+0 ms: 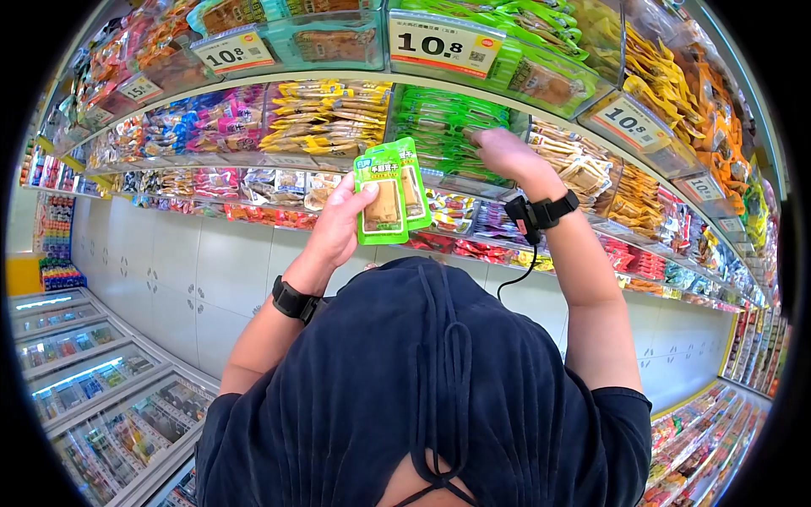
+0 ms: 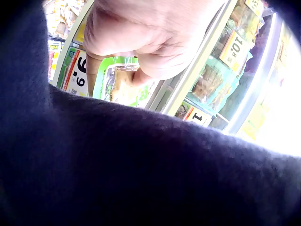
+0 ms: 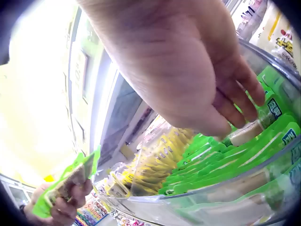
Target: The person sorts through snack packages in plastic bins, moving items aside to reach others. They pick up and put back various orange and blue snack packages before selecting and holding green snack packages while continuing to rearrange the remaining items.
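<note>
1. Your left hand [image 1: 342, 221] already grips two flat bright-green snack packets with a clear window [image 1: 390, 190], thumb pressed on the front, held up in front of the shelves and a little left of the green bin.
2. Your right hand [image 1: 500, 149] is inside the clear plastic bin of matching green packets [image 1: 439, 118] on the second shelf from the top; in the right wrist view its fingers [image 3: 235, 101] curl down onto one more green packet in the bin [image 3: 263, 117], touching it, though you cannot tell whether it is pinched firmly yet.
3. As a judgement: two packets are picked and one more is in the course of being taken; it has not been lifted out of the bin.
4. Readable writing: the white price tag [image 1: 445, 44] above the green bin says "10.8", and so does the tag on the upper left [image 1: 231, 52]; one to the right [image 1: 632, 120] reads "10.8" as well.
5. A tag on the far left [image 1: 139, 88] reads "15.8".
6. The packets carry white Chinese characters, too small to read surely.
7. The yellow packets [image 1: 325, 114] sit in the bin just left of the green ones.
</note>
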Tool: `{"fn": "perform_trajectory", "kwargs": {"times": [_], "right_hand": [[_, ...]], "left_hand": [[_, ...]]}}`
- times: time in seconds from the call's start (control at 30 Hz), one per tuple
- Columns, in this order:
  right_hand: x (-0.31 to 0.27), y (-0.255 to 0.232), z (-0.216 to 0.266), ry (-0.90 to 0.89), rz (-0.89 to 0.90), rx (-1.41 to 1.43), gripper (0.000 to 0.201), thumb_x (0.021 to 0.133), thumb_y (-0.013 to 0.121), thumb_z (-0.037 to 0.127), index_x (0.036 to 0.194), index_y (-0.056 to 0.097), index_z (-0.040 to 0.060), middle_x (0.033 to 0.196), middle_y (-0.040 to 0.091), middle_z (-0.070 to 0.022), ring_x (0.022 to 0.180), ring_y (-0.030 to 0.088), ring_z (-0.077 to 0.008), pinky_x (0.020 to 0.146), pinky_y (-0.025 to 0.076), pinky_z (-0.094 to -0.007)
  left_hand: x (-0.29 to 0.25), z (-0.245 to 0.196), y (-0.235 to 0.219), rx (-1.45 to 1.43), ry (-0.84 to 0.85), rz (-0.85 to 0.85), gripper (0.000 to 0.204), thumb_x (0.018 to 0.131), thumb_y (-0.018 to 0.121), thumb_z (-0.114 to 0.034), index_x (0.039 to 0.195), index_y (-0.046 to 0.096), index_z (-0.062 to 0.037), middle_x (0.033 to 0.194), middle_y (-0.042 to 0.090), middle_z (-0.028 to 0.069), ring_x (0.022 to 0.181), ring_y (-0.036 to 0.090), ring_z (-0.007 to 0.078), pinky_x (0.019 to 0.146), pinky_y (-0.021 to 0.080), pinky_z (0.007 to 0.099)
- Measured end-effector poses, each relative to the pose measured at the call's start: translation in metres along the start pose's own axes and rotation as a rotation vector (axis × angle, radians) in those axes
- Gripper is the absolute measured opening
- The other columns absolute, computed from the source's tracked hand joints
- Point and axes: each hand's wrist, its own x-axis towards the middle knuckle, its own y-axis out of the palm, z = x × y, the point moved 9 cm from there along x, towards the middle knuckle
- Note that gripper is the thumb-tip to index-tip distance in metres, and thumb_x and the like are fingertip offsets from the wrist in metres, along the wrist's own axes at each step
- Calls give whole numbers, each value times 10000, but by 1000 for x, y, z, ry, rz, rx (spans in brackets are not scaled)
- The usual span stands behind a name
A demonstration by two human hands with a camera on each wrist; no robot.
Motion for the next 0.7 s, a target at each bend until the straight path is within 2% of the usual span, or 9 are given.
{"fn": "perform_trajectory", "kwargs": {"times": [0.07,0.17,0.2,0.33,0.47,0.57,0.6,0.63,0.7], "right_hand": [[-6,-17,9,-71,-117,32,303,912,539,174,1164,582,12,982,663,-198,905,643,-342,791,522,-419],[-28,-26,53,-50,107,814,310,930,550,257,1074,619,-9,959,672,-123,809,666,-221,699,553,-351],[-34,-18,70,-116,196,1017,370,951,548,344,1072,618,2,915,648,-58,794,632,-135,668,546,-300],[-45,1,90,-53,262,1226,240,965,541,217,1147,601,71,952,631,19,816,584,-64,691,486,-231],[-46,6,76,97,135,1379,238,955,547,205,1149,589,74,960,621,16,812,549,-50,683,474,-235],[-45,-17,53,82,-49,1064,237,940,542,180,1139,579,57,990,631,-7,862,583,-79,730,497,-260],[-38,-23,32,11,-209,943,236,930,525,164,1128,575,45,983,627,-16,862,583,-95,726,502,-284],[-36,-40,22,6,-342,773,260,892,541,154,1106,566,8,928,650,-149,819,638,-237,740,504,-375],[-51,-74,13,107,-429,308,255,879,548,157,1089,558,13,935,635,-216,846,641,-362,763,507,-427]], "left_hand": [[3,-1,2,8,-4,10,338,973,515,-142,1290,448,-42,1209,590,73,1083,596,158,935,496,325],[10,-2,8,18,-6,29,357,977,507,-142,1315,430,-53,1222,580,71,1104,588,158,941,497,335],[13,-3,13,16,2,39,355,978,506,-139,1313,430,-53,1222,578,69,1106,586,156,940,497,335],[24,-2,27,2,19,81,349,975,509,-122,1309,432,-56,1230,572,59,1100,582,144,931,500,332],[27,0,32,-21,11,60,317,965,526,-101,1270,458,-49,1182,588,57,1060,596,142,905,513,323],[31,7,19,-13,1,-2,290,962,522,-90,1247,487,-47,1152,606,56,1033,607,142,888,523,329],[31,7,18,2,-1,3,283,961,522,-90,1240,496,-47,1143,611,57,1027,609,142,881,526,330],[31,7,16,17,-2,6,277,960,522,-90,1233,504,-46,1134,616,57,1020,611,142,873,529,331],[29,6,15,96,4,4,278,958,523,-93,1231,512,-44,1133,619,52,1026,604,136,882,515,323]]}}
